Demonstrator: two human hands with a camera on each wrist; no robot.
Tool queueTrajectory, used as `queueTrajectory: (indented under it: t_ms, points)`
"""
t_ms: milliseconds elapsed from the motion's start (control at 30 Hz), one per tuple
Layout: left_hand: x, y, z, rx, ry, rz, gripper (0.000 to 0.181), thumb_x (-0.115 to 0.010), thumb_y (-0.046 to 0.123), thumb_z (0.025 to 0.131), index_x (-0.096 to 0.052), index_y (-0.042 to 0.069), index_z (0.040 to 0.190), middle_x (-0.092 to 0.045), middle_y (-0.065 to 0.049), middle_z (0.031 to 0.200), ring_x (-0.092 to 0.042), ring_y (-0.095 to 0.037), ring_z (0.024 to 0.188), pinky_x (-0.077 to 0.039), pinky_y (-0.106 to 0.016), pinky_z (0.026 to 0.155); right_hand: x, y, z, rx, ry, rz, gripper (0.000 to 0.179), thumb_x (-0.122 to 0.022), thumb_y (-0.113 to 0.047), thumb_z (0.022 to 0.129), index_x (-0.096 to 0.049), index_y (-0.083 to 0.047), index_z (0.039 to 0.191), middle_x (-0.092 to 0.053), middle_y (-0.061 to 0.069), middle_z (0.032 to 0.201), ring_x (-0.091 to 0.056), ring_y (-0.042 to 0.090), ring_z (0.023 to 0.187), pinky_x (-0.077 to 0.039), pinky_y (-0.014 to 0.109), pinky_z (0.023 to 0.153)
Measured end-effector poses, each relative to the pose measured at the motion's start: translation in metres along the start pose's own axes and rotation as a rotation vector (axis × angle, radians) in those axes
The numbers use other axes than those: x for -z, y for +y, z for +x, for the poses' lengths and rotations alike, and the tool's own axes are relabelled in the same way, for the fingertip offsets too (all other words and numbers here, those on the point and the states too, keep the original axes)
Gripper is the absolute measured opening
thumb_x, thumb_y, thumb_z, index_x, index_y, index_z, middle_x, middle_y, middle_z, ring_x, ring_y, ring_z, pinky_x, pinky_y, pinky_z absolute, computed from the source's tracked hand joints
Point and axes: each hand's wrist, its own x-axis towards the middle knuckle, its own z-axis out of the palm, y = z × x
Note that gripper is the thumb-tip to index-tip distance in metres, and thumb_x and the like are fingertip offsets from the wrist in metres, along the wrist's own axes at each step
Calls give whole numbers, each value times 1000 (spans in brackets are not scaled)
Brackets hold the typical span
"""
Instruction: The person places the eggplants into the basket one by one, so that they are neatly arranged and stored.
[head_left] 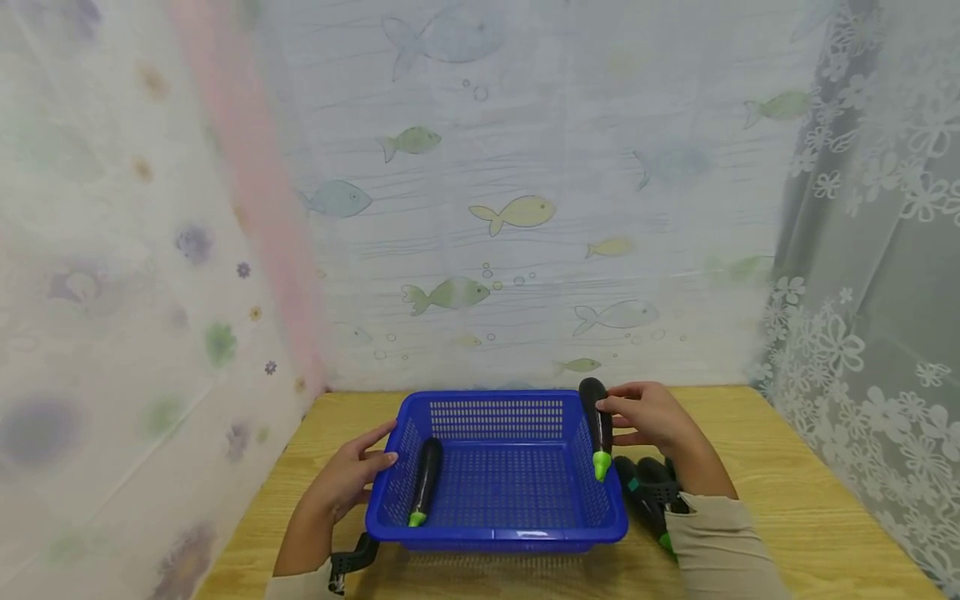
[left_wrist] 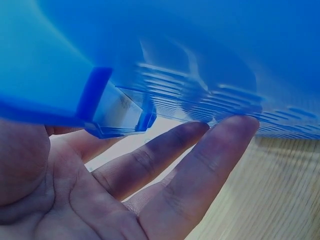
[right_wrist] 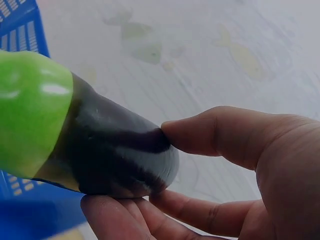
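Observation:
A blue plastic basket (head_left: 495, 534) with slotted walls sits on the table. My left hand (head_left: 347, 477) grips its left rim, the thumb over the edge; in the left wrist view two fingers (left_wrist: 185, 175) touch the outer wall from below. Between thumb and fingertips, my right hand (head_left: 656, 421) pinches a dark eggplant (head_left: 597, 423) above the basket's right rim. Its bright green stem end points down toward me, and it looks large in the right wrist view (right_wrist: 115, 145). Another eggplant (head_left: 427, 479) lies inside the basket along the left wall.
Several more eggplants (head_left: 637, 493) lie on the wooden table (head_left: 810, 517) right of the basket, partly hidden under my right forearm. Behind the table hangs a fish-print curtain (head_left: 525, 250). A flowered sheet (head_left: 112, 333) borders the left side, and lace (head_left: 885, 350) the right.

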Motion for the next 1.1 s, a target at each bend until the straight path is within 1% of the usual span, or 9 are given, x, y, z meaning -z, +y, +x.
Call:
queueTrajectory:
  t_ms: [100, 333, 467, 533, 667, 833, 1000, 1100]
  points:
    - [0, 0, -1, -5, -1, -1, 71, -61, 19, 105, -24, 18, 166, -52, -34, 147, -70, -43, 113, -63, -58, 82, -8, -3, 4, -3, -9, 0, 65, -72, -27, 97, -48, 8, 146, -55, 29, 142, -66, 39, 119, -65, 44, 81]
    - [0, 1, 0, -9, 2, 3, 71, -61, 20, 105, -25, 18, 166, -53, -34, 146, -71, -42, 112, -63, -58, 82, -23, -10, 11, -1, -29, 4, 64, -74, -27, 95, -50, 6, 145, -55, 27, 141, -63, 40, 120, -65, 42, 81]
    - [0, 2, 0, -4, 8, 1, 70, -61, 19, 105, -25, 19, 166, -54, -34, 146, -71, -42, 112, -63, -58, 82, -33, -12, 16, -2, -58, 27, 64, -74, -24, 94, -49, 8, 144, -52, 30, 143, -59, 47, 127, -65, 45, 81]
    - [-1, 1, 0, -3, 13, 6, 70, -61, 19, 105, -26, 19, 166, -53, -34, 146, -71, -42, 112, -63, -58, 81, -38, -12, 19, -4, -68, 41, 65, -74, -22, 93, -49, 9, 144, -51, 31, 144, -59, 50, 128, -65, 46, 80]
    - [-1, 1, -1, -1, 20, 14, 70, -62, 19, 105, -27, 19, 165, -52, -34, 148, -71, -43, 113, -63, -59, 81, -48, -13, 24, -8, -73, 48, 63, -74, -20, 93, -50, 9, 144, -52, 32, 143, -62, 48, 124, -65, 46, 79]
    - [-1, 1, -1, 2, 21, 14, 71, -63, 20, 104, -27, 19, 165, -53, -34, 146, -71, -42, 111, -63, -58, 81, -60, -16, 29, -26, -71, 57, 58, -74, -19, 93, -54, 7, 140, -54, 29, 141, -63, 46, 122, -65, 48, 80]
    - [-1, 1, 0, 3, 35, 8, 72, -65, 20, 103, -29, 21, 165, -55, -32, 145, -72, -41, 111, -63, -57, 81, -72, -19, 35, -38, -97, 62, 57, -75, -19, 91, -55, 8, 137, -55, 29, 139, -63, 46, 121, -64, 50, 82]
    - [-1, 0, 1, 6, 38, 5, 72, -66, 21, 102, -31, 22, 164, -55, -32, 146, -72, -41, 111, -63, -57, 82, -80, -20, 39, -45, -109, 52, 56, -75, -19, 91, -56, 8, 136, -58, 28, 135, -66, 43, 117, -65, 48, 81]
